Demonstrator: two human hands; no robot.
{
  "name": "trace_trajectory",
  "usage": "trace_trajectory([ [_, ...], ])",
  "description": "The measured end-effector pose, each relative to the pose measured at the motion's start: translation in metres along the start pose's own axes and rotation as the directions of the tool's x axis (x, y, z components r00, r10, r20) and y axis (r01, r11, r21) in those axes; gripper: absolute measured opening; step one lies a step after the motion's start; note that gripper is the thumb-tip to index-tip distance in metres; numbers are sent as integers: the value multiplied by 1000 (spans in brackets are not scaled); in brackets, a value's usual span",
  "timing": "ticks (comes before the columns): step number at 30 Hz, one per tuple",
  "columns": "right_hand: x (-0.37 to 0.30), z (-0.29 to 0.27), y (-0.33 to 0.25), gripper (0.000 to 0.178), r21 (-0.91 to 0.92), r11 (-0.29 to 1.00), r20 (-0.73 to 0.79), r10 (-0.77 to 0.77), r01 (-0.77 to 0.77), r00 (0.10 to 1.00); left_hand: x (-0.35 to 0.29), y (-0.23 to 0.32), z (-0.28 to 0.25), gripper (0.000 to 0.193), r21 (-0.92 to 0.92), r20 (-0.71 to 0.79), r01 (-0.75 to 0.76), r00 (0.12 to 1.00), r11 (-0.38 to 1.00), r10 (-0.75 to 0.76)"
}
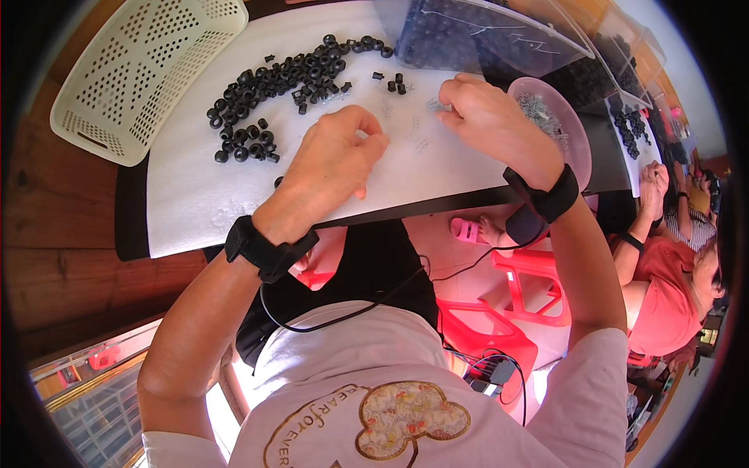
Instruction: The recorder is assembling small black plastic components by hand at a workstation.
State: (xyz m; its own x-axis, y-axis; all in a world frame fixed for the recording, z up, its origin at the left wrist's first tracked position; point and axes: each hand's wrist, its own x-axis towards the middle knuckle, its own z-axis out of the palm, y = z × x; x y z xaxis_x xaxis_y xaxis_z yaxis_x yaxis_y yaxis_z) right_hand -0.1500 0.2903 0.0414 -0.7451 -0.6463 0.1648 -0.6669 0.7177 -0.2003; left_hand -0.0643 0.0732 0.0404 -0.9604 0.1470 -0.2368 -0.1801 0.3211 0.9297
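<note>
My left hand is held over the white sheet, thumb and forefinger brought together in a pinch. Whatever may be between those fingertips is too small or hidden to make out. To its upper left lies a spread of black round plastic parts with holes. My right hand is also closed, its fingers curled down beside a few small silvery pieces; I cannot make out what it holds. Between the hands and farther back stand several small black cylindrical pieces.
A pink bowl of small metal pieces sits right of my right hand. A clear bin of black parts stands behind. A pale perforated basket is at far left. Another person works at the right; red stools stand below.
</note>
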Motion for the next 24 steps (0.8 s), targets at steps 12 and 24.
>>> trace_trajectory([
  [12, -3, -2, 5, 14, -1, 1000, -55, 10, -10, 998, -10, 6, -15, 20, -162, -31, -26, 999, 986, 22],
  [24, 0, -11, 1, 10, 528, 843, 39, 94, -100, 995, 4, 14, -6, 24, -281, 70, 21, 998, 960, -1],
])
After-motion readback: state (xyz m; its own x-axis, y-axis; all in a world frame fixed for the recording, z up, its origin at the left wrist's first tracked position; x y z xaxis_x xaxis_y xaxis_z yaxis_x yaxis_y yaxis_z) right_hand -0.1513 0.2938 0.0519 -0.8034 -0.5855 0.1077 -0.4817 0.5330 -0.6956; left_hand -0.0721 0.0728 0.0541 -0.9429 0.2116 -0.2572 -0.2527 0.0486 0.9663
